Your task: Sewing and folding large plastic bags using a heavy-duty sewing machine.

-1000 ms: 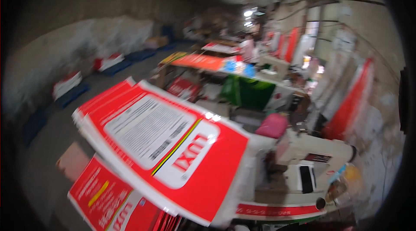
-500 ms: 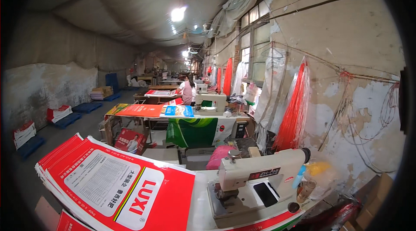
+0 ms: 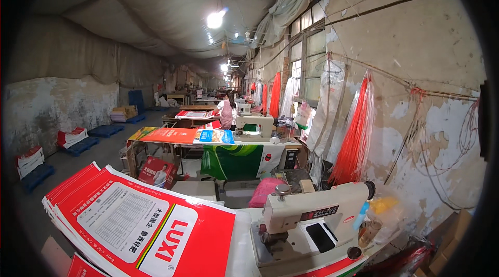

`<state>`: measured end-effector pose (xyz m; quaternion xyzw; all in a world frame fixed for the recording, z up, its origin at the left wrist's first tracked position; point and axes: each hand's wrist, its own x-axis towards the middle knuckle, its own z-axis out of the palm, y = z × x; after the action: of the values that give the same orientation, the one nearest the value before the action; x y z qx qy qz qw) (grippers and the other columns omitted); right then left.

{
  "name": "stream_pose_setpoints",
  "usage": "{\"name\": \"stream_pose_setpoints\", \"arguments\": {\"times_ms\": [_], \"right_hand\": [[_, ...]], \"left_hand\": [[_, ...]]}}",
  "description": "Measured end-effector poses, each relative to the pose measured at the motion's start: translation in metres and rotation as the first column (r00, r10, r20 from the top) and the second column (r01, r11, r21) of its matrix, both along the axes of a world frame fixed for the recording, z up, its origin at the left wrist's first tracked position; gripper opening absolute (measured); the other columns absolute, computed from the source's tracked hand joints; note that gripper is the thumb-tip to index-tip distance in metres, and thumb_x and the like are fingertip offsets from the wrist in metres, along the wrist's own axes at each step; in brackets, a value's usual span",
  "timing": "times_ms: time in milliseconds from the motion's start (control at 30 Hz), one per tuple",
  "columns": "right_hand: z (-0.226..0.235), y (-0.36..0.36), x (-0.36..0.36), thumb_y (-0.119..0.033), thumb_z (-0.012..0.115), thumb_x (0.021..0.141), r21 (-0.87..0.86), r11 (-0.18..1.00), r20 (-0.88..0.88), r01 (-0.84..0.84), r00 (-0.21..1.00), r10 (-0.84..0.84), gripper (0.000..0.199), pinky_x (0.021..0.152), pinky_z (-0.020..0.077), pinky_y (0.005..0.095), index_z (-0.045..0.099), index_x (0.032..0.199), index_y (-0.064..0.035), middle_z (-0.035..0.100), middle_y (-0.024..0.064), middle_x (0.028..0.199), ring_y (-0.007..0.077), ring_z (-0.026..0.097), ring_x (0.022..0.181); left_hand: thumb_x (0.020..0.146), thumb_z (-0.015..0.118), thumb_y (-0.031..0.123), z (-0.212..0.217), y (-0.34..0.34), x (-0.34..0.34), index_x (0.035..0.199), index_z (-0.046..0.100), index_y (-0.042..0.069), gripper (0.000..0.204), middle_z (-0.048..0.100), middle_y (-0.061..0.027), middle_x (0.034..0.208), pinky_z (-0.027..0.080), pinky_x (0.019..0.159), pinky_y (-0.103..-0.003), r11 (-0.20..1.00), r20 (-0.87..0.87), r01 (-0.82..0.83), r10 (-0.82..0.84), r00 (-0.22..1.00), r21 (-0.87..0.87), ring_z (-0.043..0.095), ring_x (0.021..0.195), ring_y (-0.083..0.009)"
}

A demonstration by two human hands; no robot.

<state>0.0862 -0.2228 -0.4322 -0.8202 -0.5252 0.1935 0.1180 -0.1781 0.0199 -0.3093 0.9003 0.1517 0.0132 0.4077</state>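
Neither of my hands is in the head view. Closest to me, a stack of flat red and white printed sacks (image 3: 208,235) lies fanned on the table at the left. Right of it stands a cream industrial sewing machine (image 3: 312,204). A black phone (image 3: 319,238) lies on the machine's bed, beside a dark slim stick-like thing (image 3: 330,232). At the machine's right end are a brown spool of thread (image 3: 370,231) and a pale blue item (image 3: 359,215).
Ahead is another table with orange sacks (image 3: 166,134), a green cloth (image 3: 231,161) and a second sewing machine (image 3: 257,127). A person (image 3: 227,112) works farther back. Red strands (image 3: 353,131) hang on the right wall. Blue pallets (image 3: 82,146) line the left floor.
The whole view has shifted slightly downward in the picture. The sacks, machine and phone keep their places on the table.
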Motion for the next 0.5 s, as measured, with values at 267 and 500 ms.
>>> {"name": "stream_pose_setpoints", "arguments": {"times_ms": [267, 500], "right_hand": [[0.026, 0.005, 0.007, -0.027, 0.058, 0.079, -0.033, 0.999, 0.061, 0.005, 0.998, -0.003, 0.021, 0.067, 0.0503, 0.0436, 0.071, 0.081, -0.0106, 0.066, 0.0162, 0.081, 0.0327, 0.065, 0.076], [0.042, 0.007, 0.005, -0.028, 0.058, 0.078, -0.064, 0.998, 0.07, 0.011, 0.997, -0.007, 0.023, 0.071, 0.0505, 0.0441, 0.071, 0.087, -0.0107, 0.066, 0.0165, 0.088, 0.0336, 0.065, 0.081]], "left_hand": [[0.084, 0.055, 0.03, 0.016, -0.004, 0.001, 0.108, 0.067, 0.012, 0.032, 0.067, -0.0125, 0.109, 0.047, 0.093, -0.04, 0.993, -0.024, 0.052, -0.05, 0.998, 0.103, 0.062, 0.1, -0.0288], [0.086, 0.053, 0.042, 0.01, 0.0, -0.004, 0.11, 0.066, 0.017, 0.037, 0.066, -0.0102, 0.112, 0.04, 0.1, -0.043, 0.967, -0.097, 0.114, -0.094, 0.991, 0.229, 0.06, 0.106, -0.0277]]}}
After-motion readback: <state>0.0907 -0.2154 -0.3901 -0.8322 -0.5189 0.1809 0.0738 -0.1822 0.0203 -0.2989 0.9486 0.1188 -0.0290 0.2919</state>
